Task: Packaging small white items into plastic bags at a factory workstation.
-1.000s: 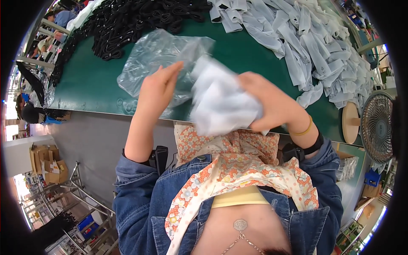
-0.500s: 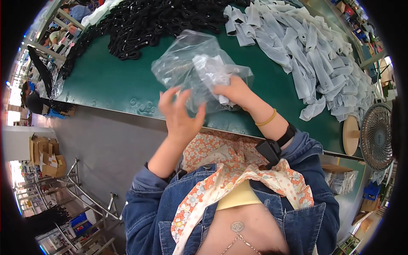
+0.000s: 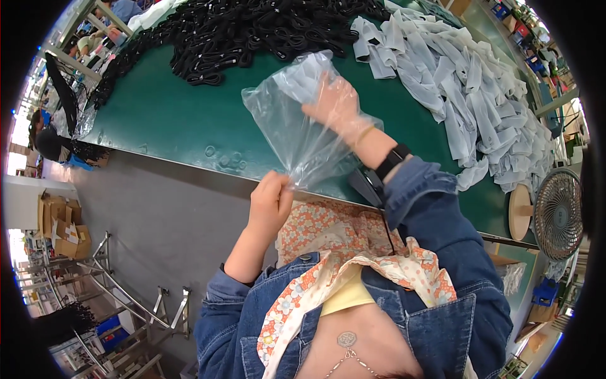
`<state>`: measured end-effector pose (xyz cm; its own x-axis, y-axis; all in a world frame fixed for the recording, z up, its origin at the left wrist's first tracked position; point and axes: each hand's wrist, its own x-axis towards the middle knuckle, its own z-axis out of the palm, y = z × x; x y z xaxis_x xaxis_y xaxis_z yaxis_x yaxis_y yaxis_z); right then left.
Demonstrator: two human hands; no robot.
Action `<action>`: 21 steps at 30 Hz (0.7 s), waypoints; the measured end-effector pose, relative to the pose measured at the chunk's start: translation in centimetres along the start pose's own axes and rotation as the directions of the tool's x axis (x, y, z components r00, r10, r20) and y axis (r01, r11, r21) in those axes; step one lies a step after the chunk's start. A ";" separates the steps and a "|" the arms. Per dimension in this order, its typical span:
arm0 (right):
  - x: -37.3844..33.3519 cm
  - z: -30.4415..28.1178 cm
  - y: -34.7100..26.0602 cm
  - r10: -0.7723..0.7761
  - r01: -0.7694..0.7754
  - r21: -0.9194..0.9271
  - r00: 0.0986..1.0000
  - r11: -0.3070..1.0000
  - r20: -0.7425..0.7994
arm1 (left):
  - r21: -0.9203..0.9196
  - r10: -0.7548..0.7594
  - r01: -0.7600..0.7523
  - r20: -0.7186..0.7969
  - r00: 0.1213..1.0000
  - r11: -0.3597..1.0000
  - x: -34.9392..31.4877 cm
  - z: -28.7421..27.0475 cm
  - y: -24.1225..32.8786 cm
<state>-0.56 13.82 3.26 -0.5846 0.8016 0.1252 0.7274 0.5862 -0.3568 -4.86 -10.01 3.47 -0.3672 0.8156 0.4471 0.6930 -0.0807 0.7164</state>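
Observation:
A large clear plastic bag (image 3: 275,121) is stretched out above the green table (image 3: 170,126). My left hand (image 3: 269,201) is closed on the gathered lower edge of the bag, close to the table's near edge. Inside the bag, as seen through the film, is my right hand (image 3: 339,106), its fingers round a bunch of whitish frosted pouches (image 3: 302,77) by the bag's far end. How many pouches it holds cannot be made out. Beyond the bag lies a heap of black looped bands (image 3: 265,39). To the right spreads a big pile of frosted pouches (image 3: 470,104).
At the table's right end stand a round fan (image 3: 558,215) and a round wooden disc (image 3: 520,212). Metal racks (image 3: 126,297) and cardboard boxes (image 3: 66,230) are on the floor to the left. A black cap-like shape (image 3: 49,144) shows beside the table's left end.
My left hand, open before, has closed on the bag's edge. My right hand has pushed the pouches away from me, toward the bag's far end, and the bag has stretched out.

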 end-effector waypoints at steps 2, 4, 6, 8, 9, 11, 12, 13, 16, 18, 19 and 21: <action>-2.8 1.0 -0.9 -0.063 0.049 -0.149 0.994 0.988 -0.090 | -0.012 -0.113 0.113 0.014 0.994 0.994 -1.4 -1.0 -0.5; -3.0 1.1 -1.1 -0.091 0.059 -0.224 0.986 0.973 -0.137 | -0.180 0.003 0.016 0.105 0.994 0.984 -2.8 -1.4 -0.6; -2.5 1.1 -1.1 -0.089 0.052 -0.213 0.982 0.976 -0.167 | -0.271 0.070 -0.027 0.153 0.986 0.962 -2.1 -1.5 0.0; -2.8 0.8 -0.8 -0.073 0.034 -0.210 0.980 0.977 -0.183 | -0.817 -0.601 0.376 0.045 0.798 0.438 1.0 -0.8 1.9; -3.0 0.5 -0.9 -0.055 0.029 -0.180 0.989 0.983 -0.137 | -0.942 -0.829 0.334 0.173 0.532 0.018 2.3 -0.8 2.2; -3.6 -0.1 -0.9 -0.024 0.019 -0.123 0.999 0.992 -0.044 | -0.896 -0.819 0.435 0.312 0.481 -0.086 4.4 -0.6 1.7; -4.1 0.0 -1.0 -0.019 0.014 -0.126 0.999 0.992 -0.043 | -0.834 -0.796 0.521 0.437 0.418 -0.184 5.2 -0.5 1.5; -4.7 0.2 -1.4 -0.047 0.038 -0.144 0.997 0.989 -0.061 | -0.757 -0.763 0.593 0.547 0.345 -0.275 5.6 -0.6 1.4; -4.6 1.2 -2.2 -0.103 0.082 -0.187 0.990 0.979 -0.101 | -0.689 -0.699 0.699 0.404 0.591 0.193 4.2 -0.8 -2.4; -2.1 3.0 -2.0 -0.041 0.022 -0.144 0.990 0.989 -0.134 | -0.609 -0.606 0.671 0.360 0.709 0.423 4.3 -0.5 -3.5; -1.2 3.3 -2.3 -0.002 -0.016 -0.119 0.989 0.993 -0.147 | -0.594 -0.625 0.638 0.271 0.732 0.489 4.5 -0.9 -2.8; 0.6 4.2 -4.9 0.009 -0.033 -0.135 0.985 0.990 -0.175 | -0.570 -0.633 0.602 0.174 0.754 0.559 5.0 -1.5 -3.4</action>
<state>-6.00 10.96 1.23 -0.5062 0.8149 0.2823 0.7879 0.5701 -0.2329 -9.98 -6.53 4.09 -0.6076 0.7659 -0.2101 -0.1874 0.1188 0.9751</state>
